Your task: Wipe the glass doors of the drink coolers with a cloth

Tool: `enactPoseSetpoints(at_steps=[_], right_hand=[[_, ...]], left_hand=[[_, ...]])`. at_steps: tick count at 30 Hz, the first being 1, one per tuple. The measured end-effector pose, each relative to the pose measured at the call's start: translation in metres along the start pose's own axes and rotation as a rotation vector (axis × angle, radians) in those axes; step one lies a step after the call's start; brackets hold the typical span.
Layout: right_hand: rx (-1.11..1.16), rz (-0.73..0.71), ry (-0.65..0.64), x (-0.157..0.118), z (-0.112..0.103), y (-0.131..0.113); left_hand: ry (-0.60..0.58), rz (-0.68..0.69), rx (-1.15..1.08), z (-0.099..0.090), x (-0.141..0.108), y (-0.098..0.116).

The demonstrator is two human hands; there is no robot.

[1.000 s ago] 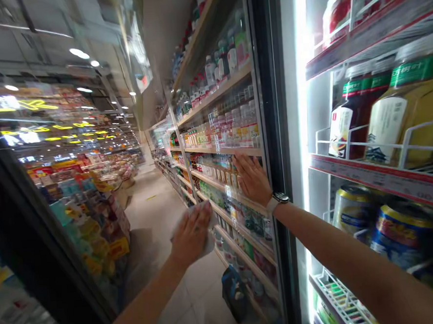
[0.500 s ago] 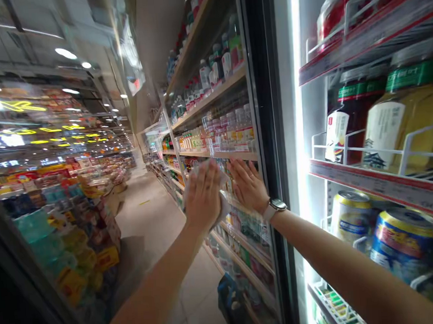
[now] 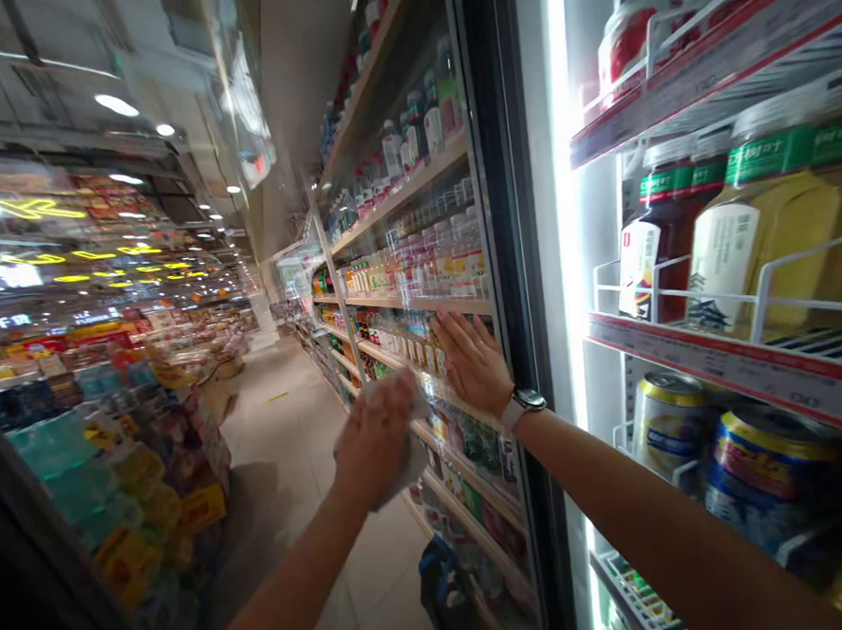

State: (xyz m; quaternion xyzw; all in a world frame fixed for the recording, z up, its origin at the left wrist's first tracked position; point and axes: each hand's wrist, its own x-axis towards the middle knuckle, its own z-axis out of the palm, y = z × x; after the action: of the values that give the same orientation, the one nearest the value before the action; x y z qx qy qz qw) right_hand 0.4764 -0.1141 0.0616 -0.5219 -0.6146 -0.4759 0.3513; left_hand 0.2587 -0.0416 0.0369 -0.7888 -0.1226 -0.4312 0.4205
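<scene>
The left grip (image 3: pixel 375 441) closes around a white cloth (image 3: pixel 408 470), pressing it to the glass door (image 3: pixel 413 192). The right grip (image 3: pixel 473 364) is spread wide, its palm flat on the same glass. Behind the glass, shelves hold bottled drinks (image 3: pixel 447 266); beyond runs a long store aisle (image 3: pixel 285 428).

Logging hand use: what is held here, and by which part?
The left hand holds a crumpled white cloth, bunched under its palm against the glass cooler door. The right hand holds nothing, lying flat on the glass.
</scene>
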Motion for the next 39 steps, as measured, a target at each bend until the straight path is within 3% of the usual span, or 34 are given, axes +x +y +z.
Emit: enactPoseSetpoints(at_steps=[3, 6, 8, 13, 16, 19, 23, 28, 30, 35, 39], right_hand=[[-0.008, -0.001, 0.008, -0.001, 0.000, -0.001], [-0.011, 0.011, 0.000, -0.002, 0.001, -0.001], [-0.013, 0.019, -0.006, -0.001, 0.000, -0.001], [-0.009, 0.052, 0.036, -0.003, 0.002, -0.007], [-0.001, 0.157, 0.055, -0.030, 0.008, -0.020], [0.013, 0.217, 0.030, -0.072, 0.017, -0.035], [0.046, 0.237, 0.000, -0.106, 0.026, -0.045], [0.067, 0.268, -0.004, -0.100, 0.026, -0.048], [0.061, 0.274, -0.020, -0.096, 0.024, -0.048], [0.160, 0.279, -0.084, -0.110, 0.011, -0.042], [0.226, 0.245, 0.055, -0.131, -0.008, -0.026]], left_hand=[[0.107, -0.234, -0.037, -0.016, 0.077, -0.043], [0.143, -0.280, -0.071, -0.017, 0.108, -0.045], [0.121, -0.208, -0.070, -0.010, 0.098, -0.027], [0.042, -0.042, -0.044, 0.002, 0.039, 0.019], [0.030, -0.028, -0.065, -0.001, 0.019, 0.022], [0.042, -0.025, -0.093, -0.002, 0.017, 0.017], [0.064, -0.051, -0.082, 0.004, 0.045, 0.012], [0.081, -0.084, -0.127, 0.014, 0.126, 0.020], [0.057, -0.019, -0.147, 0.021, 0.148, 0.031], [-0.065, 0.265, -0.152, 0.036, 0.151, 0.055], [-0.069, 0.288, -0.124, 0.034, 0.142, 0.056]])
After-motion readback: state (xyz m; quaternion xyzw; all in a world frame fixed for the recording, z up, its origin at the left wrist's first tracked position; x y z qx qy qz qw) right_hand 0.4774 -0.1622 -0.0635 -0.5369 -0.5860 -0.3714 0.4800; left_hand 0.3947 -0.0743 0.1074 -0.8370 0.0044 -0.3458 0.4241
